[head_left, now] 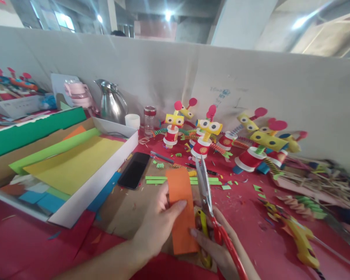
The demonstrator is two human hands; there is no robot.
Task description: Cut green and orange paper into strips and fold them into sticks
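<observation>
My left hand (pixel 156 223) pinches a strip of orange paper (pixel 183 229), thumb on top and fingers behind it. In my right hand (pixel 218 249) is a pair of scissors (pixel 204 184) with red handles, blades pointing away from me and slightly apart. A fingertip of that hand touches the right edge of the orange strip. A yellow-handled tool (pixel 204 225) shows beneath the right hand; its full shape is hidden. Thin light green paper strips (pixel 154 180) lie behind the orange strip on a brown board (pixel 119 214).
A white box (pixel 96 179) of coloured paper stands left, beside a black phone (pixel 134 170). Paper-cup figures (pixel 201 147) line the back, near a glass jar (pixel 149 120) and a steel jug (pixel 112 103). A yellow glue gun (pixel 301 243) lies right, with its cord.
</observation>
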